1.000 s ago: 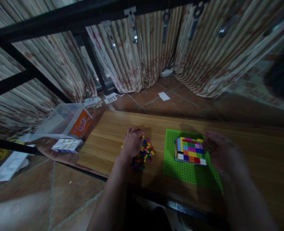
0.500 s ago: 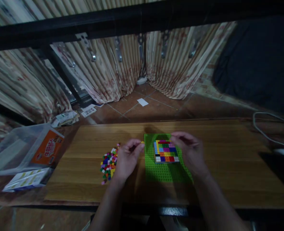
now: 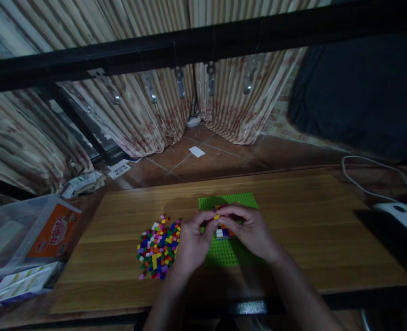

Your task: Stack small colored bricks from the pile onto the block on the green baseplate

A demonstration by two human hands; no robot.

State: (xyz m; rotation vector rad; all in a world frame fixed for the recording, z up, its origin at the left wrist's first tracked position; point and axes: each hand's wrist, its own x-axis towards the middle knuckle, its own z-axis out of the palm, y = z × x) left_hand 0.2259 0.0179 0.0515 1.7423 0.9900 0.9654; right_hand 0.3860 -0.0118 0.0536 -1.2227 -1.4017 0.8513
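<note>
A small yellow toy brick (image 3: 217, 217) sits between the fingertips of my left hand (image 3: 197, 234) and my right hand (image 3: 246, 229). Both hands are closed in a pinch on it, their tips meeting above the build. Beneath them is the block of multicoloured bricks (image 3: 224, 233), mostly covered by my fingers; white and blue bricks show at its near edge. It stands on a green studded baseplate (image 3: 220, 255). Left of my left hand lies a loose heap of small coloured bricks (image 3: 160, 248).
The wooden table (image 3: 96, 271) carries the heap and baseplate. At left are a clear plastic bin (image 3: 7, 234) with an orange label and a white box (image 3: 22, 284). A white device (image 3: 401, 223) and its cable (image 3: 353, 177) are at right. Striped curtains (image 3: 148, 115) hang beyond.
My right hand has moved left from the build's far right corner to meet my left hand at the yellow brick. The view has shifted slightly, and more of the brick heap shows.
</note>
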